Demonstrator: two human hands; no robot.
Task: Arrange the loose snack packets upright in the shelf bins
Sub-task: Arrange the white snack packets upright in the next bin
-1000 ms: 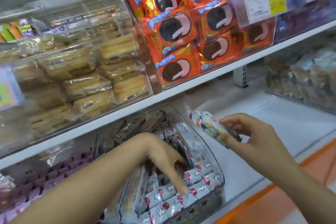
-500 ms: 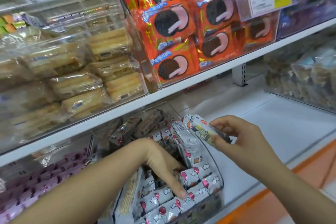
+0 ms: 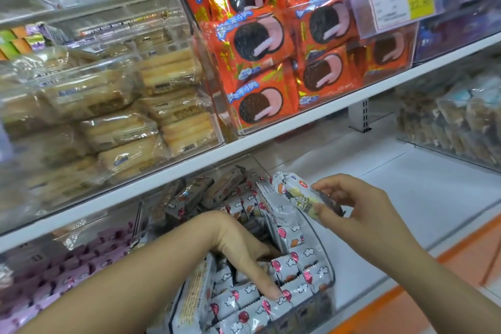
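A clear plastic bin [image 3: 324,253] on the lower shelf holds several grey packets printed with red balloons [image 3: 292,266], most standing upright. My left hand [image 3: 244,257] reaches down into the bin, its fingers pressing among the packets near the front. Just above the bin's right edge, my right hand [image 3: 360,206] pinches one loose grey packet [image 3: 296,192] by its end, tilted toward the bin.
The upper shelf carries bins of orange chocolate-cookie packets [image 3: 260,43] and clear-wrapped biscuits [image 3: 116,127], with a price label [image 3: 401,5]. A bin of pink packets [image 3: 54,276] stands at lower left. Bare white shelf [image 3: 406,198] lies right of the bin; another clear bin [image 3: 455,122] stands further right.
My right hand has carried the loose packet slightly left, closer over the bin. My left hand has stayed inside the bin, fingers sinking a little among the packets.
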